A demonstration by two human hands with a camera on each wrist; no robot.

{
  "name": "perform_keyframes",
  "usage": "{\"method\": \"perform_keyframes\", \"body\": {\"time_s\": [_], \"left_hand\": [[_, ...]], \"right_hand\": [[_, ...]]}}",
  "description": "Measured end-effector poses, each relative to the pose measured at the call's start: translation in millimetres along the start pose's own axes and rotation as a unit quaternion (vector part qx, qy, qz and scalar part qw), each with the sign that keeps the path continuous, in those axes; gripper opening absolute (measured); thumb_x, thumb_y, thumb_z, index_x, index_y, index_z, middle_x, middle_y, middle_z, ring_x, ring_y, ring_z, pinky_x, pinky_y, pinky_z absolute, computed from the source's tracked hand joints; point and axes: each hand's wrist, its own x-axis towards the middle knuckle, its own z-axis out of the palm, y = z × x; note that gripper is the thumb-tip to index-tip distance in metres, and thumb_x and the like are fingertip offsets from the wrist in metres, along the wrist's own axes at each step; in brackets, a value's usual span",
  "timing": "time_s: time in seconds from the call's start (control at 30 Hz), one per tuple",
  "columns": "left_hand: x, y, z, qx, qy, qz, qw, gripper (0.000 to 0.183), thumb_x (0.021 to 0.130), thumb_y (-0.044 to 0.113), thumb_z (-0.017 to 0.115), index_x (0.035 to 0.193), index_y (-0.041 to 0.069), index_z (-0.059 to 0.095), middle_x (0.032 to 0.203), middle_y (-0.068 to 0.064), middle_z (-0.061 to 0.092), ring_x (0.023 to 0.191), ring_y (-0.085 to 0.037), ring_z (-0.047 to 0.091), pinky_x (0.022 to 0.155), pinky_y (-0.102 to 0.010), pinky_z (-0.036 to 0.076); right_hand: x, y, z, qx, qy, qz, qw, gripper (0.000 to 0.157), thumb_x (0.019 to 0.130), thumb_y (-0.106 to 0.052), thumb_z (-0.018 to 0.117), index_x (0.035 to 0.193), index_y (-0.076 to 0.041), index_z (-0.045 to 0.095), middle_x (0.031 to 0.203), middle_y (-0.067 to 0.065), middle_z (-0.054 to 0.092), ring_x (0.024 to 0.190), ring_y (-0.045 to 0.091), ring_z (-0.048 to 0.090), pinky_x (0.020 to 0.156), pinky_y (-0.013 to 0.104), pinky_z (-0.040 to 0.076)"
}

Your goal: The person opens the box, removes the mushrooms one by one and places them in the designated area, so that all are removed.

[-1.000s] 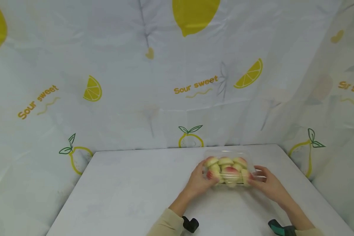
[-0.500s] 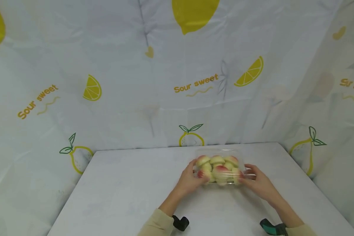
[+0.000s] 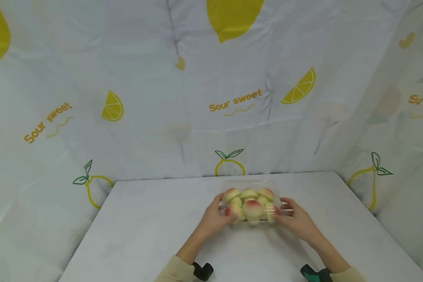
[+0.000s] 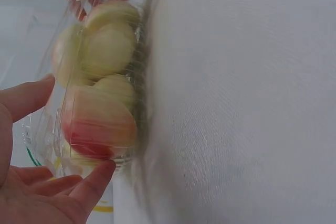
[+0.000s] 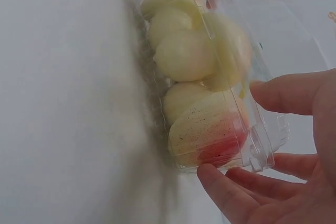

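A clear plastic clamshell box (image 3: 250,182) full of pale yellow and red peaches (image 3: 252,208) sits between both hands over the right half of the table. My left hand (image 3: 212,220) grips its left end, thumb along the near upper side and fingers around the end. At the opposite end my right hand (image 3: 299,221) holds it the same way. In the left wrist view, fingertips press the lower edge under a red-blushed peach (image 4: 100,121). The right wrist view shows a speckled peach (image 5: 207,132) just inside the wall, with the thumb against the lid side.
The white table (image 3: 144,227) reaches back to a pale sheet (image 3: 144,145) printed with lemons and lettering, which also hangs along both sides. Dark bands with camera mounts (image 3: 203,271) sit at the wrists.
Both hands have moved to the left together, carrying the box of peaches with them from the right side of the table toward its middle. Their hold looks the same.
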Motion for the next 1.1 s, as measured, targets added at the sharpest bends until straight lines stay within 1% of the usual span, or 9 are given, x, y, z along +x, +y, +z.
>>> {"method": "perform_keyframes", "body": {"time_s": [0.27,0.43,0.63,0.7,0.87,1.0,1.1], "left_hand": [[-10.0,-7.0,-17.3,0.018,0.009,0.005,0.9998,0.090,0.082,0.032,0.082,0.154,0.002,0.036,0.151,-0.021,0.047,0.123,-0.038,0.059,0.093,-0.050,0.053],[-18.7,-10.5,-26.4,0.027,0.011,0.005,0.9996,0.089,0.083,0.032,0.082,0.154,0.002,0.036,0.151,-0.022,0.047,0.124,-0.041,0.058,0.094,-0.052,0.053],[-28.8,-11.8,-36.2,0.023,0.007,-0.002,0.9997,0.090,0.084,0.030,0.082,0.154,0.001,0.035,0.149,-0.026,0.047,0.125,-0.044,0.057,0.095,-0.052,0.053],[-31.4,-11.8,-39.4,0.019,0.004,-0.003,0.9998,0.091,0.084,0.030,0.082,0.154,0.000,0.034,0.148,-0.028,0.047,0.126,-0.045,0.056,0.095,-0.052,0.054],[-36.1,-15.1,-46.3,0.020,0.002,0.001,0.9998,0.091,0.085,0.028,0.083,0.154,-0.002,0.032,0.148,-0.031,0.045,0.125,-0.046,0.056,0.095,-0.052,0.054],[-40.0,-17.8,-50.5,0.023,0.000,0.002,0.9997,0.092,0.085,0.029,0.083,0.154,-0.002,0.032,0.149,-0.031,0.044,0.126,-0.047,0.056,0.095,-0.051,0.054],[-42.5,-19.1,-54.1,0.020,-0.002,-0.003,0.9998,0.093,0.085,0.032,0.083,0.155,0.000,0.031,0.151,-0.029,0.043,0.127,-0.046,0.055,0.095,-0.050,0.054]], "right_hand": [[-0.9,-8.5,17.0,0.018,0.006,-0.012,1.000,0.082,0.087,-0.035,0.082,0.147,0.004,0.042,0.130,0.024,0.058,0.119,0.041,0.061,0.090,0.045,0.056],[-2.5,-14.0,25.1,0.025,0.008,-0.021,0.999,0.082,0.085,-0.033,0.084,0.147,0.003,0.044,0.126,0.021,0.061,0.117,0.041,0.062,0.089,0.046,0.056],[-1.9,-17.0,34.6,0.025,0.005,-0.024,0.999,0.080,0.085,-0.029,0.083,0.148,0.001,0.044,0.123,0.019,0.061,0.115,0.039,0.063,0.088,0.046,0.056],[-1.7,-18.4,37.4,0.023,0.006,-0.034,0.999,0.079,0.085,-0.026,0.084,0.147,0.003,0.044,0.121,0.019,0.062,0.113,0.039,0.064,0.088,0.046,0.056],[-3.2,-23.1,42.8,0.037,0.009,-0.048,0.998,0.076,0.084,-0.020,0.084,0.146,0.003,0.046,0.120,0.018,0.063,0.110,0.037,0.065,0.088,0.044,0.056],[-7.2,-26.8,45.0,0.054,0.004,-0.048,0.997,0.075,0.084,-0.018,0.084,0.145,0.003,0.047,0.121,0.018,0.063,0.111,0.036,0.065,0.088,0.043,0.055],[-9.6,-28.9,46.3,0.059,0.000,-0.053,0.997,0.075,0.083,-0.017,0.085,0.145,0.004,0.047,0.121,0.018,0.062,0.110,0.036,0.065,0.087,0.042,0.055]]}}
